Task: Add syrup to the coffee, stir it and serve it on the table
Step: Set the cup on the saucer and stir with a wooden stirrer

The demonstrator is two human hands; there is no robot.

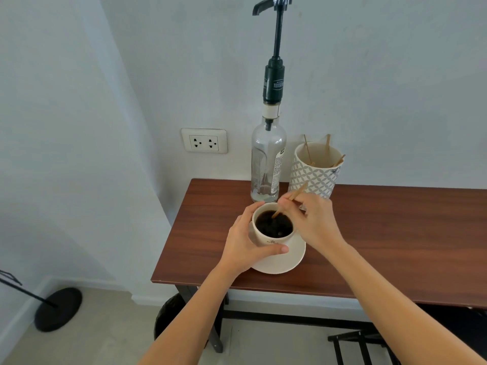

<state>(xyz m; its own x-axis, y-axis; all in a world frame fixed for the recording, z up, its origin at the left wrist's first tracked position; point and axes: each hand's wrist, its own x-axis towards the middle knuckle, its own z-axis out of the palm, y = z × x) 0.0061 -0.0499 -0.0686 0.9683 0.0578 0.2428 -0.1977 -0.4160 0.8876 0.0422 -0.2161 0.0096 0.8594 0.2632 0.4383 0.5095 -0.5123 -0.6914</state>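
A cream cup (268, 239) of black coffee (274, 224) stands on a cream saucer (288, 262) near the left end of the brown table (382, 233). My left hand (246, 241) wraps around the cup's left side, thumb across its front. My right hand (312, 219) pinches a wooden stir stick (291, 199), whose lower end dips into the coffee. Right behind the cup is a clear glass syrup bottle (266, 164) with a tall black pump (275, 48), its spout pointing left.
A patterned white holder (315, 175) with several wooden sticks stands right of the bottle against the wall. A wall socket (204, 140) is left of the bottle. A black round stand base (58, 309) and a dark rack (363, 346) sit on the floor.
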